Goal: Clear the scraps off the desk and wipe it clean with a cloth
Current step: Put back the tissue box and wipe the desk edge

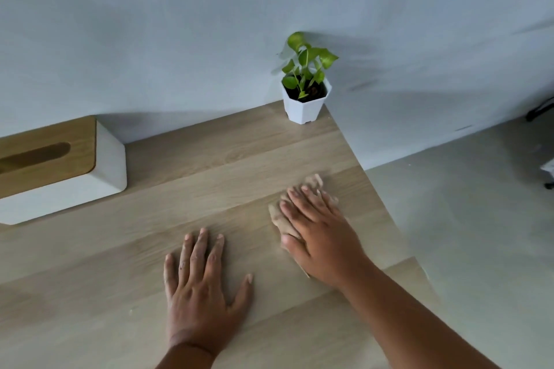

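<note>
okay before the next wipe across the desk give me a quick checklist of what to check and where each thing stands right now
1. Cloth under the right hand: ok, palm and fingers lie flat on it.
2. Left hand out of the cloth's way: ok, flat on the desk beside it, apart from the cloth.
3. Plant pot clear of the stroke: ok, it stands upright at the far corner.
4. Tissue box clear: ok, far left by the wall.
5. Scraps gone: not ok, a small pale speck lies left of the left hand.
6. Desk edge: cannot tell how much cloth lies hidden under the hand near it.
</note>
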Demonstrator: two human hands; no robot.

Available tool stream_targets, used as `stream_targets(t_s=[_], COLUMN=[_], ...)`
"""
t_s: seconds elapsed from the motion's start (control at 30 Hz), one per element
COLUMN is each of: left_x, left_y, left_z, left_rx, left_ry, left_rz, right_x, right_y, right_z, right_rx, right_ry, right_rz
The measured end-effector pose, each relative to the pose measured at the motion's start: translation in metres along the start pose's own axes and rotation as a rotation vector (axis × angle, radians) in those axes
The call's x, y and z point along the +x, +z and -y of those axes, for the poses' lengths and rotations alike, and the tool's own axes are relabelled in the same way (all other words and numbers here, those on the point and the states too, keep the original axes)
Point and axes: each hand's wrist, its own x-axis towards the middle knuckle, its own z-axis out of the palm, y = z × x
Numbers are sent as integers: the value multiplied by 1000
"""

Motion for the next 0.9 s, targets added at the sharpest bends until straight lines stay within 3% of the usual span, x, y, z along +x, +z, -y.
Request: stream_targets(t_s=[0.17,0.4,0.6,0.9], left_x=[0,4,3,3], left_y=[3,0,-6,-6], left_z=[1,-1,-3,-4], left_rx=[-10,2,-27,-12], left_ry=[2,8,-11,-33], left_rz=[4,18,8,27], right_x=[-69,36,78,-45], right_y=[-13,-9,1,18], right_z=[-59,-26,25,69], right_rx=[6,-19,18,41], right_ry=[273,577,391,92], right_rz=[-81,-113,-51,-50])
